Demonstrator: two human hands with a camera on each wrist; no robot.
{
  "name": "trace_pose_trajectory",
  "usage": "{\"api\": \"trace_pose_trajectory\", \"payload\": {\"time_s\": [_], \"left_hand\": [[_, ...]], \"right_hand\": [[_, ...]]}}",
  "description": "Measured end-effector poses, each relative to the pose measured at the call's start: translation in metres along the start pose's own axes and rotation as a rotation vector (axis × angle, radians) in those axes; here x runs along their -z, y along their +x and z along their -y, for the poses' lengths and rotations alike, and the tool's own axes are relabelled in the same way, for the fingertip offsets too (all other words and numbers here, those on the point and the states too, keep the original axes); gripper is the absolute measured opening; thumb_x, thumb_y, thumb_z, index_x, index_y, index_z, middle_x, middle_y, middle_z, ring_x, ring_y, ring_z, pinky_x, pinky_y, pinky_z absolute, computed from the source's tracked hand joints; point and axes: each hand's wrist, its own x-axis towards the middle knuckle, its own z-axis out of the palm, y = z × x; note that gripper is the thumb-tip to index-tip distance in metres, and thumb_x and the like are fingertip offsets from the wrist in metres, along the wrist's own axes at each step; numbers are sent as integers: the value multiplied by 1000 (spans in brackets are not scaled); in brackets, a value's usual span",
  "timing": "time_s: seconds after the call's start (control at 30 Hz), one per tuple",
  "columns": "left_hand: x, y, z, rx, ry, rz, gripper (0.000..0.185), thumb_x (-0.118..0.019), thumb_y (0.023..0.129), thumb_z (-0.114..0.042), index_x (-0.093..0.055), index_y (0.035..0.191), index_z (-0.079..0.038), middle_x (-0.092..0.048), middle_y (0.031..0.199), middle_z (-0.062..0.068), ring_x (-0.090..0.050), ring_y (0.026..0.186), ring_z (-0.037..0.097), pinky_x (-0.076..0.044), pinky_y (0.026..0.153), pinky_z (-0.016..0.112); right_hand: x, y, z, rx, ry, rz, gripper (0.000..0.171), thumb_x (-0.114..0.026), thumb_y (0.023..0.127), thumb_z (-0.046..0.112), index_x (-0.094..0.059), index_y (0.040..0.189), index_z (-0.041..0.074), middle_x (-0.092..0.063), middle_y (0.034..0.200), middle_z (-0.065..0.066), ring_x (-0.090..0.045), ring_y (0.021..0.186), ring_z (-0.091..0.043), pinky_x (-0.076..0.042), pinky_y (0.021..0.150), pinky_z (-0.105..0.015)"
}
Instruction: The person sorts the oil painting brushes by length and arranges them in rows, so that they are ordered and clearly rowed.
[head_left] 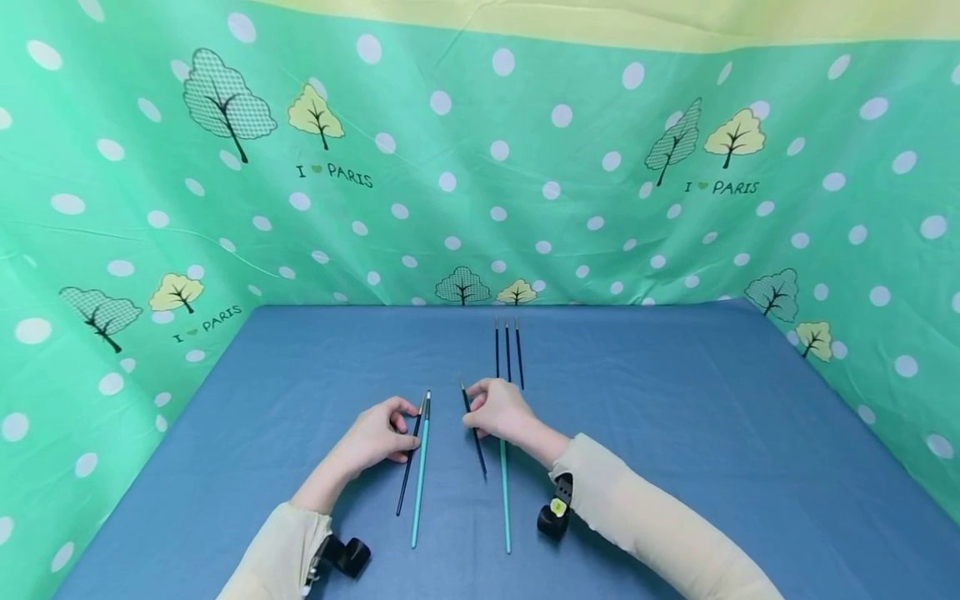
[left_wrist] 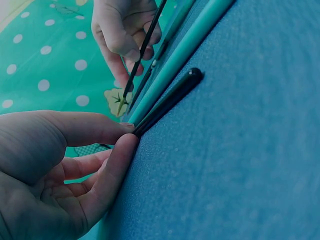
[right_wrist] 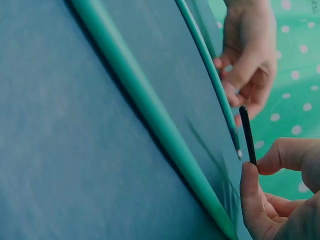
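Note:
My left hand (head_left: 373, 435) pinches a slim black paintbrush (head_left: 406, 482) between thumb and finger. The brush lies low over the cloth, its rounded handle end (left_wrist: 194, 75) showing in the left wrist view. Just to its right is a teal-handled paintbrush (head_left: 420, 492). With thumb and fingertips, my right hand (head_left: 502, 410) holds another black paintbrush (head_left: 477, 446), its bristle end pointing away; in the right wrist view the handle end (right_wrist: 246, 125) sticks up from the pinch. A second teal paintbrush (head_left: 506, 500) lies partly beneath the right hand, its far end hidden.
Beyond the right hand, several black paintbrushes (head_left: 519, 354) lie side by side, bristles toward the back edge. Blue cloth (head_left: 637, 367) covers the table. A green dotted curtain (head_left: 525, 208) hangs behind and around the sides. A small black camera (head_left: 553, 521) is strapped to each wrist.

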Motion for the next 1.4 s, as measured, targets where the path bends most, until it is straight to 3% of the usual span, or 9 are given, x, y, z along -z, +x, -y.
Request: {"api": "trace_pose_trajectory", "payload": {"time_s": [0.27, 0.63, 0.97, 1.4], "left_hand": [[1, 0, 0, -6, -3, 10, 36, -68, 67, -2, -53, 99, -9, -45, 74, 10, -52, 50, 19, -51, 45, 28], [1, -1, -1, -6, -9, 15, 36, -68, 68, -2, -53, 99, -8, -45, 73, 10, -52, 50, 19, -51, 46, 28], [2, -1, 0, -14, -11, 17, 36, -68, 68, -2, -52, 100, -8, -44, 74, 10, -52, 50, 19, -51, 46, 29], [3, -3, -1, -15, -20, 27, 36, -68, 68, -2, -52, 101, -8, -44, 74, 10, -51, 50, 19, -51, 46, 29]], "right_hand": [[23, 12, -6, -52, 32, -86, 36, -62, 70, 5, -55, 105, 4, -56, 77, -6, -57, 53, -16, -52, 49, -30], [54, 32, -21, -142, -11, -237, 34, -62, 72, 9, -56, 105, 5, -58, 82, -6, -57, 54, -14, -52, 52, -28], [71, 54, -37, -185, 109, -271, 31, -60, 74, 7, -56, 105, 4, -58, 85, -9, -60, 64, -19, -53, 55, -27], [87, 72, -44, -166, 81, -320, 36, -55, 77, 8, -53, 112, 5, -58, 90, -10, -62, 67, -20, -54, 59, -28]]}}
